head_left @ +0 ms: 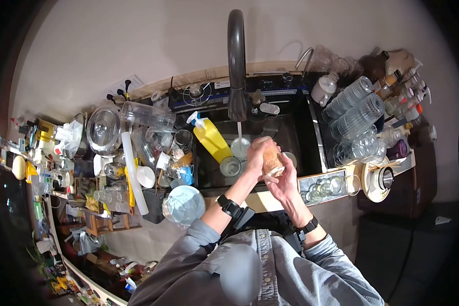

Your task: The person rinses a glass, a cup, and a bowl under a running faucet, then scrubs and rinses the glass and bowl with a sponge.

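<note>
Over the front part of the dark sink point(270, 130), both hands are closed around a tan-orange, mottled, cup-shaped object point(273, 163) with a whitish lower end. My left hand point(258, 153) wraps it from the left and top. From the right and below, my right hand point(284, 179) grips it. Water runs from the black faucet point(236, 61) into a glass point(240, 148) left of my hands. Another glass point(230, 167) stands nearer the front. A yellow pump bottle point(211, 138) leans at the sink's left side. A round rim point(290, 159) shows behind my right fingers.
Ribbed clear glasses point(357, 117) lie stacked on the right counter, with small glasses point(321, 189) on a tray in front. A white jug point(324, 89) stands behind. Left of the sink are a round metal lid point(104, 129), a clear container point(148, 116) and a bluish bowl point(183, 205).
</note>
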A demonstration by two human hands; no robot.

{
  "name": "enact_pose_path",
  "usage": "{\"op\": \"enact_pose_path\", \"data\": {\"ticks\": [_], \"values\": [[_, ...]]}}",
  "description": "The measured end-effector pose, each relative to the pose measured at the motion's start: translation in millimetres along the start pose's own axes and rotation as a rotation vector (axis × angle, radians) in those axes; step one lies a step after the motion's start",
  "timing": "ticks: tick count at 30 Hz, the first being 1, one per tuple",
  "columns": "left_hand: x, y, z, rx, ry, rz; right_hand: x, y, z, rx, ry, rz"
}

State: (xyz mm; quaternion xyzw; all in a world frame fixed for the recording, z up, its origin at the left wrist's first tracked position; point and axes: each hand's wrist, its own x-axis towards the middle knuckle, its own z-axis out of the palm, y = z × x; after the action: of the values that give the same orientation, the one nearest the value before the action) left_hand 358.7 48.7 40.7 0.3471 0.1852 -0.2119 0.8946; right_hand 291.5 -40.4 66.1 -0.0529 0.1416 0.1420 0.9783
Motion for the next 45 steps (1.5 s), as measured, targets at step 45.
{"op": "enact_pose_path", "data": {"ticks": [45], "values": [[-16,24,-7,-0.169,-0.699,-0.163,-28,8,34,-0.106,0.072,0.029]]}}
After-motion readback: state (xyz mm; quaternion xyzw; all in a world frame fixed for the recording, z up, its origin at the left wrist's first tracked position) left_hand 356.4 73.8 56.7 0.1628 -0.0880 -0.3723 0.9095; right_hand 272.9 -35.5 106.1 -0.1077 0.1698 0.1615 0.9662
